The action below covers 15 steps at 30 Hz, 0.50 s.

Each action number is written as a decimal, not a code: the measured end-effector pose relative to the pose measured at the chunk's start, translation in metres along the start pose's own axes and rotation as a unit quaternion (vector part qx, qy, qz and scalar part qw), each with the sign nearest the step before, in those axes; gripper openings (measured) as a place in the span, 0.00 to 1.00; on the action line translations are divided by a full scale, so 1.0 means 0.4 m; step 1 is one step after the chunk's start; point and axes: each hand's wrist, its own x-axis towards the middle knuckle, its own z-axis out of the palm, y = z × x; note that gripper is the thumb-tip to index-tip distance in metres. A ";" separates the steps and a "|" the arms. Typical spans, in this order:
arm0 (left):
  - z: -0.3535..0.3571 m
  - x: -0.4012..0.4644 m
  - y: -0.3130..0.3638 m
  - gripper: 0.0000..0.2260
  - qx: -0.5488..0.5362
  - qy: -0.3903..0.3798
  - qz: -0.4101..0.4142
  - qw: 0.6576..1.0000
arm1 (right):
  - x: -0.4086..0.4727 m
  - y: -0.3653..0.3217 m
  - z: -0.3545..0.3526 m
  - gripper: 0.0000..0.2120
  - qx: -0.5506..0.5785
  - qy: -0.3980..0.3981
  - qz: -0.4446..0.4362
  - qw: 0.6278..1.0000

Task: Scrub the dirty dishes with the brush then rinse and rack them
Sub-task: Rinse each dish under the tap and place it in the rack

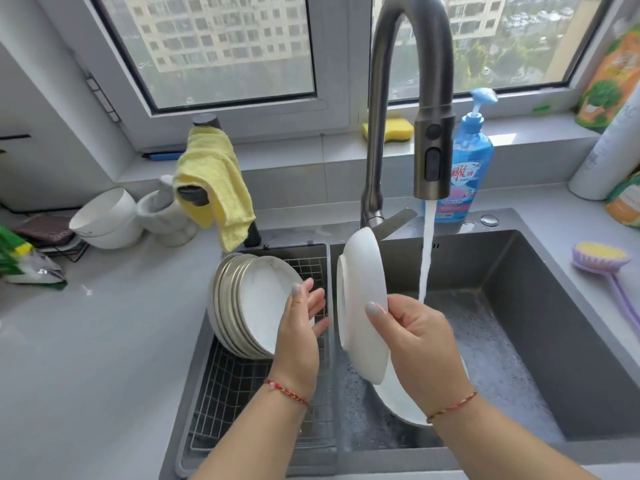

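From my remote station: the wire rack basket (242,386), at 8 o'clock of the view, holds a leaning stack of white plates (249,303) tilted on edge against its far-left corner. The sink basin (519,306), at 4 o'clock, holds foamy water and one more white plate (398,400) lying beneath my right wrist. My right hand (419,344) grips a white plate (360,303) on edge, thumb across its rim and fingers curled behind; it is upright, its underside turned toward the rack, above the divider between rack and basin. My left hand (301,327) is released, fingers straight, just in front of the stacked plates; I cannot tell whether it touches them. Water runs from the tap (433,147) into the basin, just right of the held plate. The purple dish brush (602,261) lies on the worktop (104,341) at 3 o'clock, bristles up.
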 end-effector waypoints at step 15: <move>-0.207 0.034 0.007 0.27 -0.044 0.067 0.037 0.996 | 0.155 -0.008 0.299 0.23 -0.024 -0.091 0.095 0.991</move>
